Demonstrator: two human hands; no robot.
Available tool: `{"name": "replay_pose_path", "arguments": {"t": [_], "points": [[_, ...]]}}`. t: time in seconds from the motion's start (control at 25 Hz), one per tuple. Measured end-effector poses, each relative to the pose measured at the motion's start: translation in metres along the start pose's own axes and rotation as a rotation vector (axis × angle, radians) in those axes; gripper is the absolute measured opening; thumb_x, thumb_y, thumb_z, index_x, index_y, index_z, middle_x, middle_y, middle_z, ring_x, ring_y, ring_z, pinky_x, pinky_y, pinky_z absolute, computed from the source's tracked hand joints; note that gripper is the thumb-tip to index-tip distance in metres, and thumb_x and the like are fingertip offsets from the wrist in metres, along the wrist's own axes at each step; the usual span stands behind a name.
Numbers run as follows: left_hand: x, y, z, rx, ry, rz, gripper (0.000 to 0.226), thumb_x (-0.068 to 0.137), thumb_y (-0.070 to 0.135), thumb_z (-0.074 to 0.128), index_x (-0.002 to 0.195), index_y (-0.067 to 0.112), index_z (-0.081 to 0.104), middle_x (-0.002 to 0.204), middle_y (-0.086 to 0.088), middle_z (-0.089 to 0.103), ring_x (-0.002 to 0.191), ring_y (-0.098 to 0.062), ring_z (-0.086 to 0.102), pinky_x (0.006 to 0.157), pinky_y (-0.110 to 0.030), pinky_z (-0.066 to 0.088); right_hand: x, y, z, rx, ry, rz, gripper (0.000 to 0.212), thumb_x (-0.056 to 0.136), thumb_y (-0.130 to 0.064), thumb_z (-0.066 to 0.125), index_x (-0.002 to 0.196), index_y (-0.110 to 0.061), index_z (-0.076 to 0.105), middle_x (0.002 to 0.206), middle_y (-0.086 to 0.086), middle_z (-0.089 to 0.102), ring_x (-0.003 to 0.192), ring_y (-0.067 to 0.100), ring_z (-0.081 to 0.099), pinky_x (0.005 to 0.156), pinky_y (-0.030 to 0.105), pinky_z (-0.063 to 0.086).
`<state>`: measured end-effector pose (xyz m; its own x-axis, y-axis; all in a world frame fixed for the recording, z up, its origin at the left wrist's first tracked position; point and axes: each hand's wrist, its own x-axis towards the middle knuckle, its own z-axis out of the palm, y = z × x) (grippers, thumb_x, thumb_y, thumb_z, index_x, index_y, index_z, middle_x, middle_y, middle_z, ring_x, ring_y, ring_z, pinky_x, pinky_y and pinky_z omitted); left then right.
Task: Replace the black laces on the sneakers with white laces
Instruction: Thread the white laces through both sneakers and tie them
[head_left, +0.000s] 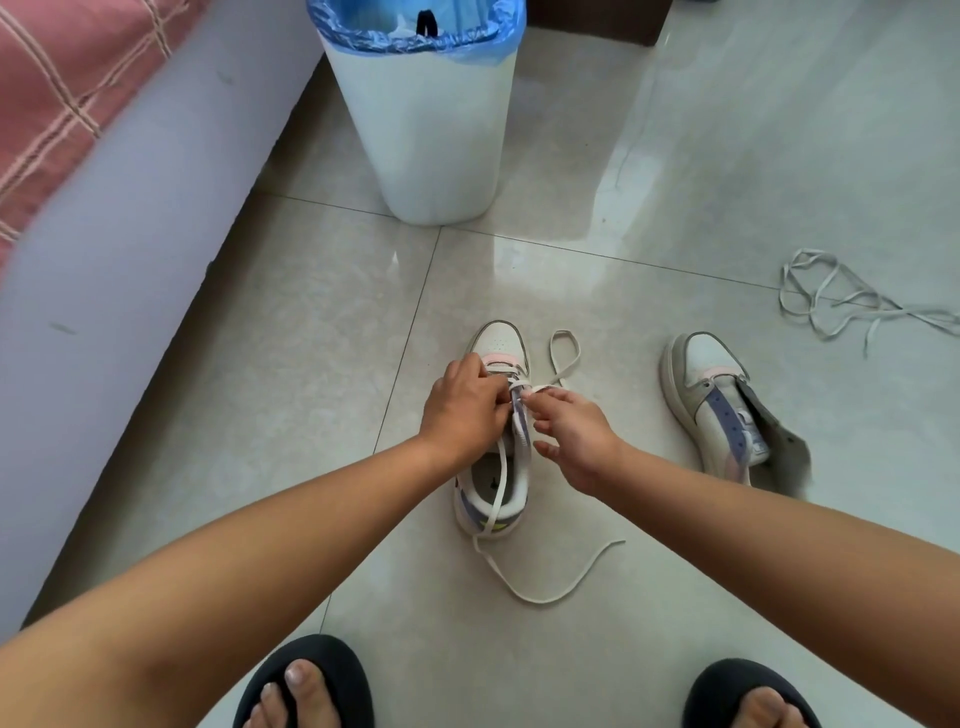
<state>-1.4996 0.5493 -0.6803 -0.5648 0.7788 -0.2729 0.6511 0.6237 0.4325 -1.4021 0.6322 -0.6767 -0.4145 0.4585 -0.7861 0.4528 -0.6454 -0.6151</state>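
White lace ends hidden beneath both hands over sneaker

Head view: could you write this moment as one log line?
step: lacing | left hand: on sneaker | right hand: pinches white lace | other sneaker: unlaced | spare lace: on floor

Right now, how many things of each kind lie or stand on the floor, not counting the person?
Grey-and-white leather sneakers: 2, one being laced, one unlaced
White flat fabric laces: 2, one in the sneaker, one loose
White plastic bin with blue liner: 1
Total: 5
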Motion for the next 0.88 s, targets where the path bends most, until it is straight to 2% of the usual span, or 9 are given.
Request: {"name": "replay_pose_path", "arguments": {"t": [0.12, 0.28, 0.4, 0.48, 0.52, 0.56, 0.64, 0.76, 0.88], "points": [[0.004, 0.001, -0.011, -0.151, -0.158, -0.034, 0.007, 0.089, 0.012, 0.052, 0.087, 0.009, 0.058, 0.103, -0.013, 0.046, 0.094, -0.028, 0.050, 0.079, -0.030, 0.040, -0.013, 0.017, 0.000, -0.274, -0.057, -0.081, 0.030, 0.085, -0.005, 0.059, 0.109, -0.012, 0.042, 0.078, 0.000, 0.045, 0.064, 0.010, 0.043, 0.056, 0.023, 0.038], [0.005, -0.009, -0.041, -0.158, -0.302, 0.040, 0.019, 0.090, 0.011, 0.054, 0.073, 0.016, 0.046, 0.080, -0.004, 0.052, 0.077, -0.020, 0.046, 0.066, -0.029, 0.039, -0.009, 0.032, 0.003, -0.387, 0.077, -0.150, 0.030, 0.079, -0.008, 0.065, 0.084, -0.017, 0.037, 0.077, 0.002, 0.041, 0.064, 0.016, 0.039, 0.061, 0.030, 0.039], [-0.012, -0.049, -0.071, 0.086, -0.610, 0.052, 0.026, 0.089, 0.018, 0.057, 0.067, 0.022, 0.043, 0.069, 0.007, 0.051, 0.068, -0.013, 0.045, 0.059, -0.022, 0.036, -0.005, 0.033, -0.003, -0.364, 0.114, -0.102, 0.031, 0.078, -0.014, 0.067, 0.086, -0.018, 0.038, 0.080, 0.003, 0.043, 0.070, 0.019, 0.043, 0.066, 0.034, 0.041], [-0.029, -0.082, -0.077, 0.338, -0.878, -0.064, 0.016, 0.089, 0.020, 0.055, 0.073, 0.022, 0.054, 0.081, 0.005, 0.066, 0.072, -0.011, 0.055, 0.059, -0.021, 0.040, -0.004, 0.032, -0.007, -0.338, 0.100, -0.065, 0.032, 0.079, -0.016, 0.067, 0.095, -0.015, 0.040, 0.082, 0.004, 0.046, 0.072, 0.019, 0.046, 0.066, 0.034, 0.042], [-0.040, -0.096, -0.075, 0.516, -1.045, -0.134, 0.012, 0.091, 0.019, 0.052, 0.085, 0.018, 0.062, 0.097, -0.001, 0.071, 0.083, -0.013, 0.062, 0.062, -0.018, 0.044, -0.004, 0.030, -0.007, -0.326, 0.090, -0.047, 0.033, 0.080, -0.016, 0.067, 0.099, -0.014, 0.041, 0.084, 0.004, 0.048, 0.072, 0.019, 0.047, 0.064, 0.032, 0.043], [-0.053, -0.108, -0.069, 0.702, -1.212, -0.206, 0.022, 0.093, 0.018, 0.049, 0.105, 0.008, 0.065, 0.115, -0.008, 0.067, 0.101, -0.017, 0.063, 0.072, -0.016, 0.047, -0.005, 0.028, -0.006, -0.311, 0.079, -0.026, 0.034, 0.081, -0.015, 0.067, 0.103, -0.012, 0.041, 0.086, 0.005, 0.049, 0.071, 0.017, 0.049, 0.061, 0.029, 0.044], [-0.078, -0.128, -0.054, 1.035, -1.419, -0.306, 0.038, 0.097, 0.020, 0.048, 0.131, 0.001, 0.052, 0.138, -0.011, 0.051, 0.125, -0.025, 0.050, 0.100, -0.027, 0.041, -0.006, 0.026, -0.003, -0.285, 0.036, 0.021, 0.038, 0.083, -0.014, 0.065, 0.111, -0.010, 0.041, 0.091, 0.006, 0.050, 0.069, 0.014, 0.050, 0.055, 0.024, 0.042], [-0.086, -0.137, -0.042, 1.167, -1.286, -0.279, 0.044, 0.094, 0.022, 0.056, 0.135, 0.009, 0.048, 0.139, -0.007, 0.049, 0.125, -0.027, 0.050, 0.104, -0.036, 0.041, -0.004, 0.021, -0.004, -0.227, -0.117, 0.097, 0.040, 0.082, -0.013, 0.067, 0.117, -0.006, 0.048, 0.091, 0.006, 0.055, 0.066, 0.013, 0.053, 0.052, 0.024, 0.042], [-0.060, -0.102, -0.044, 0.775, -0.822, -0.168, 0.027, 0.095, 0.023, 0.048, 0.119, 0.014, 0.055, 0.125, -0.003, 0.057, 0.112, -0.023, 0.058, 0.087, -0.032, 0.047, -0.001, 0.013, -0.006, -0.071, -0.134, 0.113, 0.015, 0.088, -0.027, 0.061, 0.097, -0.015, 0.057, 0.076, 0.001, 0.047, 0.061, 0.012, 0.044, 0.054, 0.023, 0.038]]}}
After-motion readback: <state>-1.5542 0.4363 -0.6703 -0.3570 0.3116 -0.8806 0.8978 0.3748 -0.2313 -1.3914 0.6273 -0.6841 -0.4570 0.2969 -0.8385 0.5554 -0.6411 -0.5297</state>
